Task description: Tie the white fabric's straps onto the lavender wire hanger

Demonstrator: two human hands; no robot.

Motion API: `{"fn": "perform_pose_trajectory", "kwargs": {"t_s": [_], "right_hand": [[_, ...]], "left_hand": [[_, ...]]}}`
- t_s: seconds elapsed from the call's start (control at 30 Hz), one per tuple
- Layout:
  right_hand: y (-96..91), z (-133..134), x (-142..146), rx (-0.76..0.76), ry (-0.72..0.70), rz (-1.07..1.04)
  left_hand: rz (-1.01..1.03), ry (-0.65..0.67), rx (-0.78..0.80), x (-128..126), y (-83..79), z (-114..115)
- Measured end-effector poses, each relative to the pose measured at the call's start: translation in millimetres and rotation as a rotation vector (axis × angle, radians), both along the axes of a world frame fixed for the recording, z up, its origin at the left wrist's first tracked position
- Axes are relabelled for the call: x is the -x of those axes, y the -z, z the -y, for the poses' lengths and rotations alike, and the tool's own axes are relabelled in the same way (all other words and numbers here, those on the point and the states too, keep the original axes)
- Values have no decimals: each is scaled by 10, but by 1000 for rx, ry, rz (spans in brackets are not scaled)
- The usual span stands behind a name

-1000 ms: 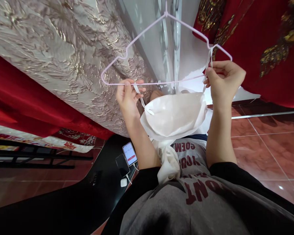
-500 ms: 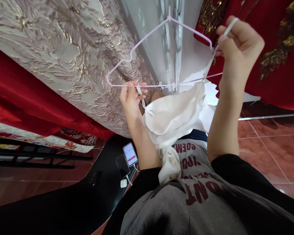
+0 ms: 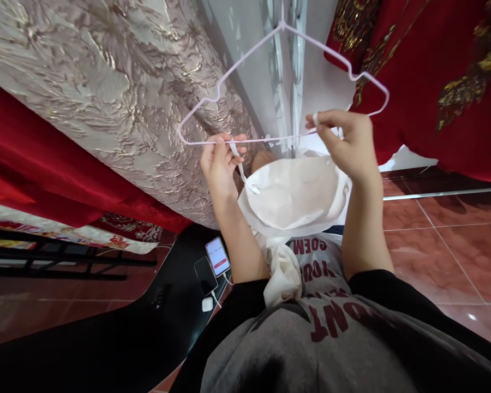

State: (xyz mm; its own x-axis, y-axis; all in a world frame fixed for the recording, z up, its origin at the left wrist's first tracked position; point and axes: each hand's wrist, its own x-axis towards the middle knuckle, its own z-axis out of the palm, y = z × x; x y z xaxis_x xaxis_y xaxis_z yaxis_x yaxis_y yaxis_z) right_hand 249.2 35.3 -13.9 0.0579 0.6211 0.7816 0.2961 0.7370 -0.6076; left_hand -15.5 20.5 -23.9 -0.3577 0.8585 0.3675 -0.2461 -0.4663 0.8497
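While left hand pinches hanger bar plus one strap | right hand pinches other strap beside bar | risk: loose pinch may let strap slip, white garment drops lopsided.

Lighting: bright, even, brightest at the white wall.
Glare: small specular spots on the red floor tiles; metallic sheen on the brocade fabric.
Shadows: soft; the black tabletop reads very dark.
Distortion: strong wide-angle bending towards the edges.
Focus: sharp, no motion blur.

Both arms raised, forearms bare; left hand in pinching grip, right hand pinching, fingers curled.
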Motion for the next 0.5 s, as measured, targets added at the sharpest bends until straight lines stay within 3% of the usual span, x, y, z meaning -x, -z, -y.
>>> {"fn": "perform_pose_trajectory", "kwargs": {"t_s": [0.1, 0.2, 0.33, 0.43, 0.5], "right_hand": [[70, -34, 2, 44, 10, 21], [102, -52, -54, 59, 22, -12], [74, -36, -60, 67, 16, -7], [65, -28, -44, 69, 20, -13], [68, -33, -49, 78, 19, -26]], "left_hand": [[45, -87, -8, 51, -44, 45], [104, -303, -121, 193, -54, 45], [-87, -527, -313, 433, -24, -69], [-239, -566, -438, 570, -46, -203], [-293, -499, -474, 626, -107, -275]]}}
